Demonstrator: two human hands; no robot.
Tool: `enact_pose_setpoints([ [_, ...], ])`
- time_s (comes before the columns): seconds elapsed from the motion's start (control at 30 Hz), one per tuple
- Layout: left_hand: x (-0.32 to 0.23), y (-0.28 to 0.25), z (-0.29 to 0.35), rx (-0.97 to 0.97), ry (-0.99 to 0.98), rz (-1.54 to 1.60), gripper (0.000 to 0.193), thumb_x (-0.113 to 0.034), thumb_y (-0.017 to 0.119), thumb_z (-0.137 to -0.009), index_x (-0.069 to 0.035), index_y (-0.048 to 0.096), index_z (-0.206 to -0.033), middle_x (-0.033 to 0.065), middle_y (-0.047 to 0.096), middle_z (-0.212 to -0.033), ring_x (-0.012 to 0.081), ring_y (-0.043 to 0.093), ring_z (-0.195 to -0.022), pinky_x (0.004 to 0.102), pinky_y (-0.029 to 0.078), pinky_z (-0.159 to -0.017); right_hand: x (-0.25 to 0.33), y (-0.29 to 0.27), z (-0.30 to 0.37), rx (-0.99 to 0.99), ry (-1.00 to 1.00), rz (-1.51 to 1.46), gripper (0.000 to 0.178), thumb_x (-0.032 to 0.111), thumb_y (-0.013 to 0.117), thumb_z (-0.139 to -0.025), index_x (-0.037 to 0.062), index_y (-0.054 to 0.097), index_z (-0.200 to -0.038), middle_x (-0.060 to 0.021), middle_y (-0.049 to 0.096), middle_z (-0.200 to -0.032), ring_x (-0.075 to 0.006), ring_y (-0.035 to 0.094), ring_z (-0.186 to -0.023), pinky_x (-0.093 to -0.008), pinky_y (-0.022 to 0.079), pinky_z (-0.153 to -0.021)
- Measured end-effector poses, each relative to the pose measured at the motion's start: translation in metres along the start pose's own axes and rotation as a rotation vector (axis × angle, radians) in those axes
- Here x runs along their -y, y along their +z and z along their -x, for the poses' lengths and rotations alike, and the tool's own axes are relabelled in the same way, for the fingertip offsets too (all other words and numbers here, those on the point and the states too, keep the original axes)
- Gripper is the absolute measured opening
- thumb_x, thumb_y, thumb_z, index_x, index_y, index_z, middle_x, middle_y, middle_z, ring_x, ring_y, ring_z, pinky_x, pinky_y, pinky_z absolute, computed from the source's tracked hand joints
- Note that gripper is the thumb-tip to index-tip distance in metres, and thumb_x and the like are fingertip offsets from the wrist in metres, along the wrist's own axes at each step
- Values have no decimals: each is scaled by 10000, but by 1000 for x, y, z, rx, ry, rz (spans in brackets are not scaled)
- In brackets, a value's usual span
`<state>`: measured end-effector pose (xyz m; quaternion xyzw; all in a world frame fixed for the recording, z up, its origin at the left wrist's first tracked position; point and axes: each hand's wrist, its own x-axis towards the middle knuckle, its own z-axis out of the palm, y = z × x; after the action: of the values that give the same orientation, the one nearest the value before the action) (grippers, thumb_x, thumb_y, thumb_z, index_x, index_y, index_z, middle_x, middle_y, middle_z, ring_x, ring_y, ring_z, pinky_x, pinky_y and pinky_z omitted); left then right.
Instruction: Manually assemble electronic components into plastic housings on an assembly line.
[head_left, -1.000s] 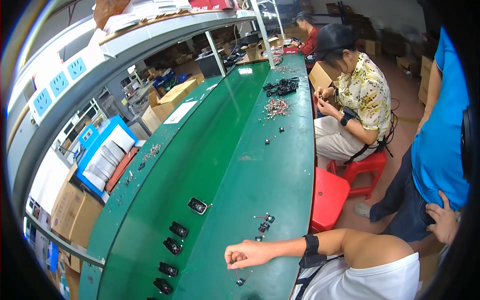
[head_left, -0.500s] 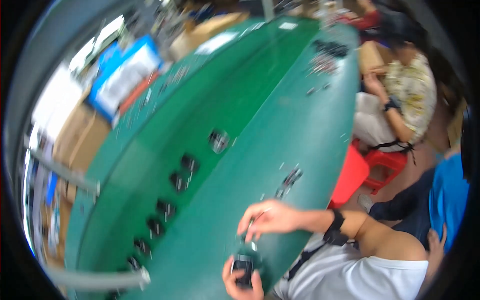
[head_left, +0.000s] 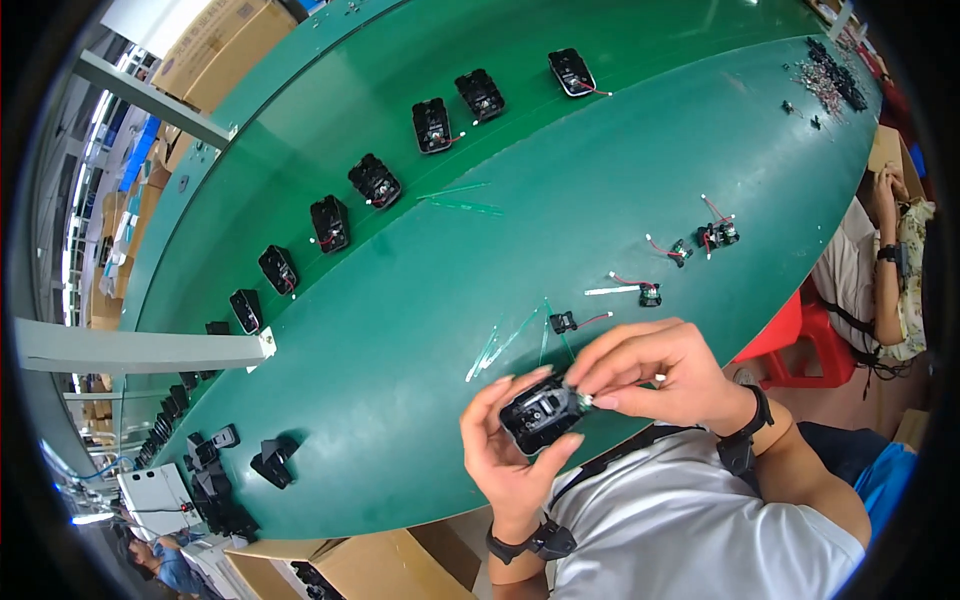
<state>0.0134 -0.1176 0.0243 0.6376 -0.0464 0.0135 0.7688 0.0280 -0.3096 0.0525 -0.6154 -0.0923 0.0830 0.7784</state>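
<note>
An open black plastic housing (head_left: 535,425) lies tilted in my left hand (head_left: 508,478), with the fingers on its far side and the thumb along the near edge. My right hand (head_left: 668,372) is closed in a pinch at the housing's right end. Between its fingertips shows a small green part (head_left: 584,401), partly hidden, touching the housing. Just beyond my hands on the green table lie a small black piece with a red wire (head_left: 563,322) and another similar wired piece (head_left: 650,295).
Black housings (head_left: 431,125) stand in a row along the darker green lane. More wired pieces (head_left: 719,235) and thin green strips (head_left: 488,352) lie on the table (head_left: 400,400). A grey post (head_left: 140,346) crosses at left. Open cardboard box (head_left: 375,565) below; seated person (head_left: 890,250) at right.
My view has swung round, and the earlier frame is blurred. My right hand, then apart from the housing, now meets its right end. The left hand still holds the housing.
</note>
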Motion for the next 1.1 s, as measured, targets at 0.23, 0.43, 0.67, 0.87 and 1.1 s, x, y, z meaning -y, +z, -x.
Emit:
enact_pose_setpoints([
  [0.23,8,2,5,15,-58,222,743,-206,901,-673,1,458,-1233,230,626,-1144,311,620,-1111,390,534,-919,3,7,9,34,-288,401,269,-91,691,-734,64,758,-944,-75,628,-1006,-108,633,-649,-244,502,-570],
  [0.43,0,10,-2,34,-110,61,892,-706,568,-829,26,423,-1317,194,657,-918,223,655,-804,305,529,-705,6,1,8,47,-362,402,236,-67,724,-735,60,758,-931,-65,633,-969,-101,629,-626,-237,488,-535],
  [0.67,-6,15,1,85,-123,132,897,-706,570,-834,44,438,-1306,172,642,-911,192,631,-789,282,503,-686,7,5,7,30,-443,538,169,9,762,-743,58,736,-903,-45,636,-893,-161,615,-631,-271,488,-532],
  [0.87,-4,17,1,37,-148,85,921,-722,577,-819,61,452,-1288,160,641,-917,177,626,-807,270,492,-712,12,1,1,116,-307,507,142,18,748,-762,55,692,-887,-52,617,-864,-194,607,-670,-303,491,-556],
  [1.1,-10,16,-1,60,-263,153,940,-693,665,-764,43,462,-1311,144,636,-1043,201,639,-932,323,510,-834,19,1,-1,123,-594,842,152,5,652,-710,-6,625,-860,-88,559,-887,-201,532,-634,-301,457,-530],
])
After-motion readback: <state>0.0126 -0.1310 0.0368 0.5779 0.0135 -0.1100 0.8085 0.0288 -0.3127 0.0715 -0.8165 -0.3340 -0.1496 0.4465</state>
